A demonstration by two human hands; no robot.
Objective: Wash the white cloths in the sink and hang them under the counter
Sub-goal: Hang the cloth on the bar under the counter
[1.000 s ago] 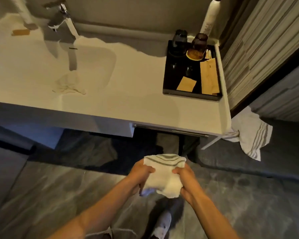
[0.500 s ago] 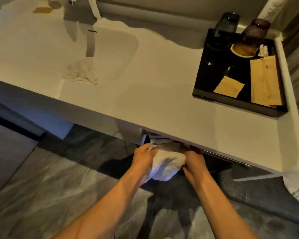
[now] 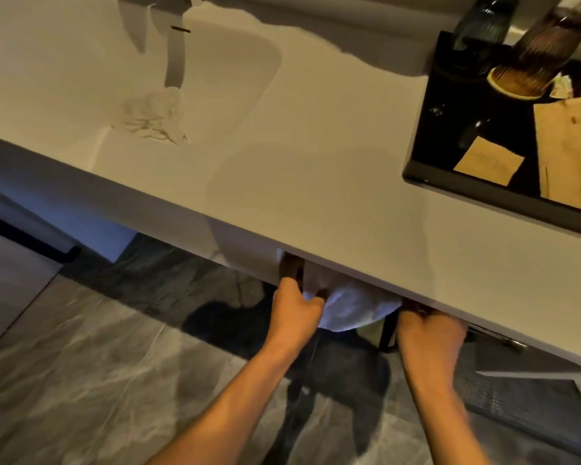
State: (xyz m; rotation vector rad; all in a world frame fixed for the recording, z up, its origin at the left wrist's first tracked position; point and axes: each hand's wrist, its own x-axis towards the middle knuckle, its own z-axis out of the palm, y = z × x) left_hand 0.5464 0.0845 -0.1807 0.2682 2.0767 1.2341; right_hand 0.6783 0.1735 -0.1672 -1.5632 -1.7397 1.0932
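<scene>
A white cloth (image 3: 353, 308) hangs just below the front edge of the white counter (image 3: 316, 196), its top hidden by that edge. My left hand (image 3: 294, 312) grips the cloth's left end. My right hand (image 3: 428, 333) is closed at its right end, fingers tucked under the counter beside a metal rail (image 3: 497, 337). A second white cloth (image 3: 151, 115) lies crumpled in the sink (image 3: 242, 62) under the tap's shadow.
A black tray (image 3: 490, 186) with dark ribbed cups and brown paper packets sits on the counter at the right. Grey marble floor lies below, with a dark woven mat (image 3: 524, 407) at the lower right.
Both hands have carried the cloth up and forward from waist height to under the counter edge, then spread apart along it. The view has moved closer to the counter.
</scene>
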